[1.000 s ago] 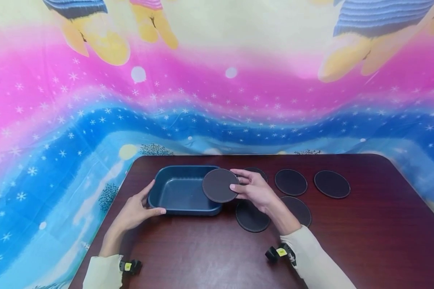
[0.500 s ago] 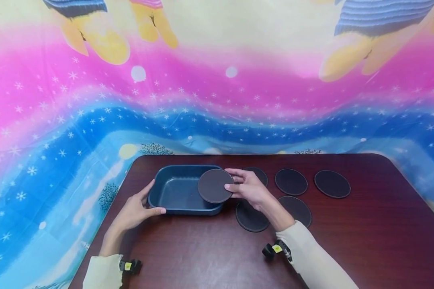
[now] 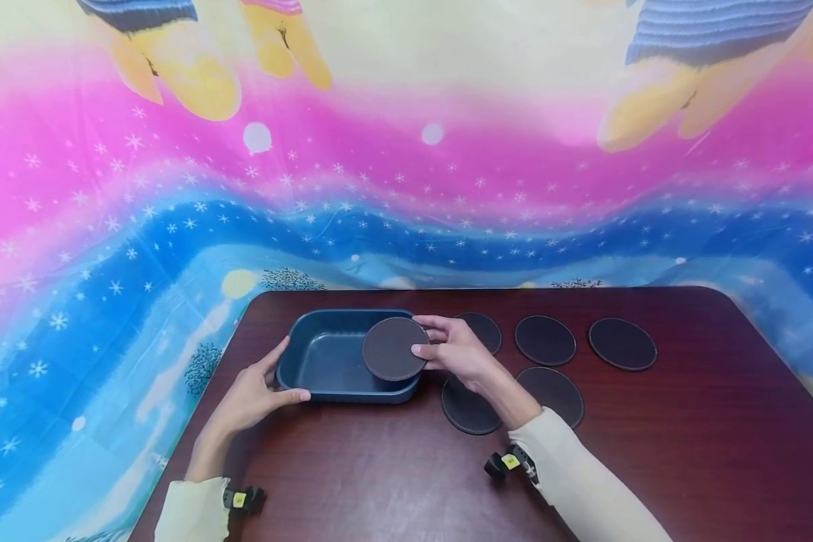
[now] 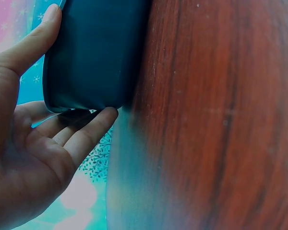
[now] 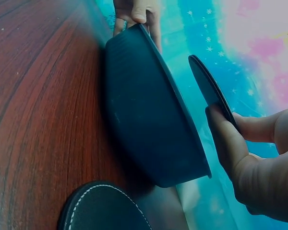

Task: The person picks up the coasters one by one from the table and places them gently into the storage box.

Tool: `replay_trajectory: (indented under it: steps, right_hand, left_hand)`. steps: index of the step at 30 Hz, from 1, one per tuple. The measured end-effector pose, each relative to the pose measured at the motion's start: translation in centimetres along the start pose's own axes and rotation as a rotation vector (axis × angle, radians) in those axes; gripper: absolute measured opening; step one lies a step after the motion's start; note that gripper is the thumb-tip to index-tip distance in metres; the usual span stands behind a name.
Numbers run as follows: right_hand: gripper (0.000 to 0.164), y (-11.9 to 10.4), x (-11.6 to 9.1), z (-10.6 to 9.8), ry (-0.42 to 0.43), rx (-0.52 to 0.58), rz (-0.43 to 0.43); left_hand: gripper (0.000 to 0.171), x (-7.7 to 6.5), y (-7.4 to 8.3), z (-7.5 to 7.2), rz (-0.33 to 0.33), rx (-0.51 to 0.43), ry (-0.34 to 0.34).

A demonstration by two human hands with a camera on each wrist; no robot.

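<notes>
In the head view my right hand point(image 3: 461, 354) pinches a round dark brown coaster point(image 3: 391, 348) between thumb and fingers. The coaster is over the right end of a dark blue-green rectangular tub point(image 3: 359, 397). From the right wrist view, the coaster point(image 5: 206, 84) stands apart from the tub's rim, tilted. My left hand point(image 3: 254, 391) holds the tub's left end, thumb at the near rim and fingers along the end wall. The left wrist view shows that thumb at the rim and fingertips against the tub's wall point(image 4: 93, 52).
Several more dark coasters lie flat right of the tub: one at the far right point(image 3: 622, 345), one beside it point(image 3: 545, 341), others partly hidden by my right hand and arm. The reddish-brown table point(image 3: 691, 452) ends at a colourful printed cloth point(image 3: 393, 188).
My right hand has moved a little left with the coaster, further over the tub. The left hand and the tub have stayed in place.
</notes>
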State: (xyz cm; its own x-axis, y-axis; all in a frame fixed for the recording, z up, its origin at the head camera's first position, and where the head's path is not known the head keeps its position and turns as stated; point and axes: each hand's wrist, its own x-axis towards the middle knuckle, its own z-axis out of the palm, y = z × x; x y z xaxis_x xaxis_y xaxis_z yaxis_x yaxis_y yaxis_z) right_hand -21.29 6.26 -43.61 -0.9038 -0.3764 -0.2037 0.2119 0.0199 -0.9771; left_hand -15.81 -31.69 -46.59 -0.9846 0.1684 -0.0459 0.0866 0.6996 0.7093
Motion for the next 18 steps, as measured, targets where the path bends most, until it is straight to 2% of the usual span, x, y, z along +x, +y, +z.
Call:
replay_trajectory:
  steps: [18]
  right_hand:
    - [0.061,0.44,0.57,0.99,-0.024,-0.033,-0.018]
  left_hand:
    - [0.113,0.02,-0.14,0.05,0.0,0.0,0.004]
